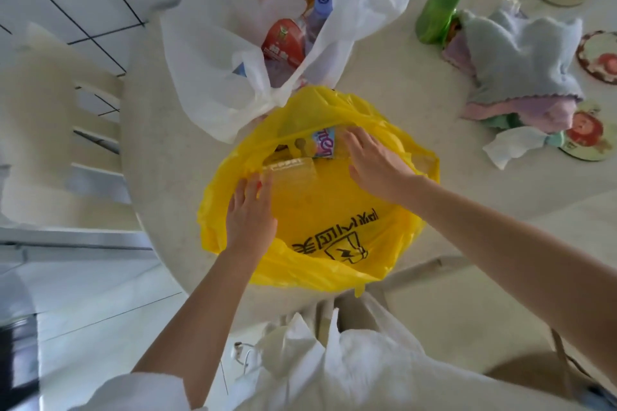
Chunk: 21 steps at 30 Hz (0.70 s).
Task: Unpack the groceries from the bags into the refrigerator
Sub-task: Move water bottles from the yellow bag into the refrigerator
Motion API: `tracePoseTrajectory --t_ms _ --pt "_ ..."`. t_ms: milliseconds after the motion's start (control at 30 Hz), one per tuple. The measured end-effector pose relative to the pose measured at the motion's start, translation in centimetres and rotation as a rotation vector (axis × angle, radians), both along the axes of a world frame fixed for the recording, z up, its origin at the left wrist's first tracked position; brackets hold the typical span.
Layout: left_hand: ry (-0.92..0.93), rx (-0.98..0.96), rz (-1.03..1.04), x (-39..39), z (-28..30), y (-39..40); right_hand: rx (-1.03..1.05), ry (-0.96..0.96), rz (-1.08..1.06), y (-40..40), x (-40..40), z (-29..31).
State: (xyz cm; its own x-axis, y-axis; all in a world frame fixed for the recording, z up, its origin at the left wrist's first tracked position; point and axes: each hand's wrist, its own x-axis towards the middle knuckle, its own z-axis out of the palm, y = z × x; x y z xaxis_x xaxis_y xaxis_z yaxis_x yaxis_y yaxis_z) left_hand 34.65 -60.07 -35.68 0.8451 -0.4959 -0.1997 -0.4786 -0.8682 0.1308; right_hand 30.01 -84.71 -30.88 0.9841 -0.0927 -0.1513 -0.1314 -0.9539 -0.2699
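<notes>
Chair [50,130]: pale, slatted, at the far left, drawn up to the table [160,157].

White bag [213,53]: on the table, mouth open, full. A red packet [283,43] and a bottle with a blue cap [322,8] show inside. Nothing appears to have been taken from it.

Yellow bag [334,237]: touching the white bag on its near side, mouth spread wide. Inside lie a clear plastic tray [290,170] and a colourful printed packet [322,143]; other contents are hidden by the film.

Left hand [250,213]: fingers straight, resting on the near-left rim of the yellow bag, fingertips at the tray. It holds nothing.

Right hand [374,160]: fingers spread and flat, reaching into the mouth beside the printed packet. Nothing is gripped.

Progress, as judged: an early stage, as both bags are loaded and no item is lifted. The refrigerator is not in view.

Right of the bags, apart from them: a green bottle [439,8] lying on its side, a heap of folded cloths [524,67], a crumpled tissue [510,143], and round coasters [597,57]. None blocks the bags, though the loose yellow film may snag items as they are lifted.
</notes>
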Motion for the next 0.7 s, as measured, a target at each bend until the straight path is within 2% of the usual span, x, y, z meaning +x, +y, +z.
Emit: tracePoseTrajectory --t_ms 133,400,533,700 --pt "0.029 0.055 0.039 2.0 -0.5 0.0 -0.043 0.031 0.024 -2.6 1.9 -1.5" --pt "0.086 0.099 0.132 5.7 -1.4 0.2 -0.106 0.265 0.089 -6.6 4.4 -4.2" --pt "0.126 0.122 0.171 6.6 -1.6 0.5 -0.072 0.394 0.111 -8.0 4.6 -4.8" --pt "0.185 0.087 0.217 7.3 -1.9 0.6 -0.006 0.393 0.067 -8.3 4.1 -5.7"
